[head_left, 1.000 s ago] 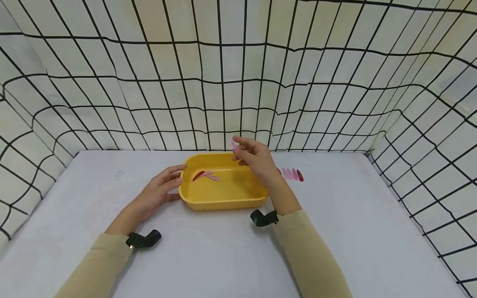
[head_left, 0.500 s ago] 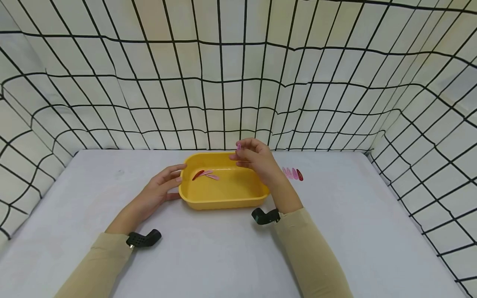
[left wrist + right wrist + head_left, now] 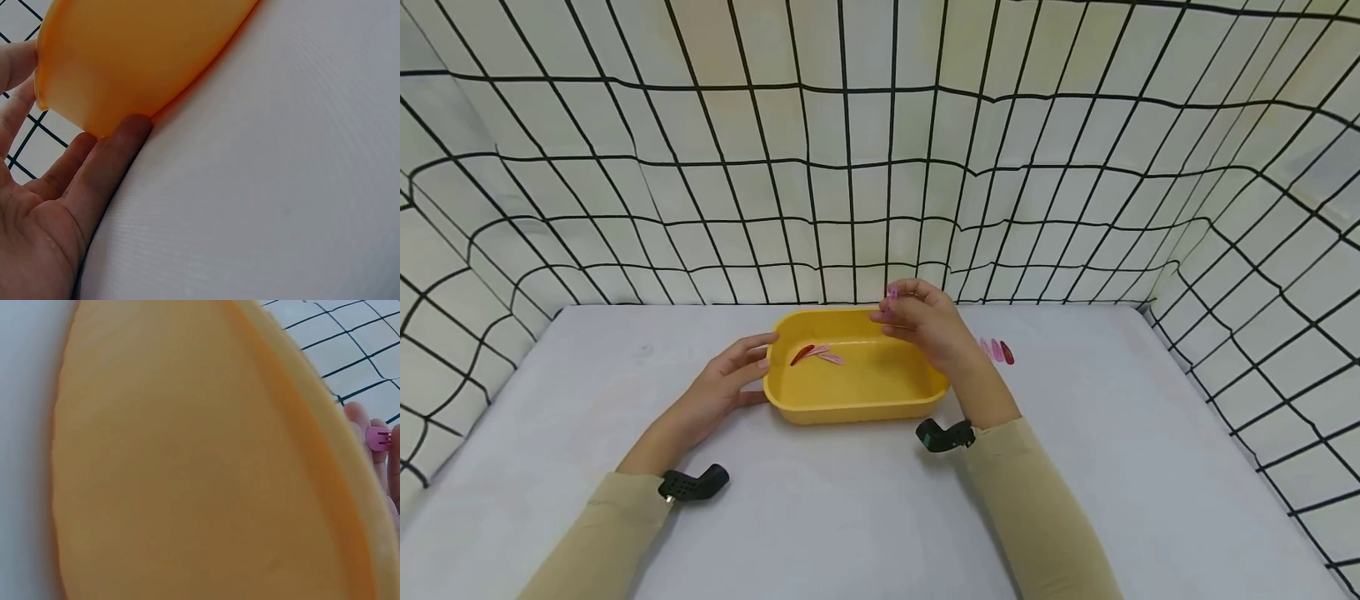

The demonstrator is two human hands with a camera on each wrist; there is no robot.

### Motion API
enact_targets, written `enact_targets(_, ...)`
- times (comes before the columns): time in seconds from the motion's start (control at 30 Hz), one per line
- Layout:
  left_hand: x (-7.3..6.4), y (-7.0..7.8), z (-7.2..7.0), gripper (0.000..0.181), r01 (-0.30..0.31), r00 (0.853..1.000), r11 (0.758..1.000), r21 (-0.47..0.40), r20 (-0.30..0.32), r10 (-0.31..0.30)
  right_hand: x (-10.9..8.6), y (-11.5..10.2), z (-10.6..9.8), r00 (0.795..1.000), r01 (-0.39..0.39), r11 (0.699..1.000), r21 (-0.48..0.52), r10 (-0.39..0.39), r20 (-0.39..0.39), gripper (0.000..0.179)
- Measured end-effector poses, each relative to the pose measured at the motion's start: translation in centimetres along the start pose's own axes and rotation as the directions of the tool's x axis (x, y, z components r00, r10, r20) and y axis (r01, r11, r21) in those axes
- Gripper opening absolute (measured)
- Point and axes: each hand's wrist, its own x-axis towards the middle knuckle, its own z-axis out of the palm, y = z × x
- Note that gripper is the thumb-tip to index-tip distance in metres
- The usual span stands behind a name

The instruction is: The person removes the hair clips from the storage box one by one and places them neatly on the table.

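tbl w/ tub, r hand pinches pink clip.

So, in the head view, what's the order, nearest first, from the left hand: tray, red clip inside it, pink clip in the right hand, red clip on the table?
1. Yellow tray: its left end touches the left hand.
2. Inner red clip: near the tray's left end.
3. Pink clip: held in the right hand.
4. Other red clip: to the tray's right.
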Motion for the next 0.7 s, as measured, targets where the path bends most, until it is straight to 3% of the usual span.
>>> enact_targets(0.17,-0.1,-0.1,0.1,0.051,0.0,1.0,1.0,-0.006,-0.004,0.0,-0.6,-0.9,-1.5,0.999,-0.03,1.0,0.003,0.03,-0.025,0.02)
enact_targets(0.47,0.3,-0.2,0.2,0.051,-0.014,1.0,1.0,-0.011,0.013,0.014,-2.4,-1.6,-5.9,0.99,-0.033,0.997,-0.065,0.023,-0.136,0.019)
enact_targets(0.7,0.1,-0.2,0.0,0.053,0.009,1.0,1.0,-0.008,0.003,-0.009,-2.9,-2.2,-7.9,0.981,-0.014,0.998,-0.056,0.003,-0.194,0.018)
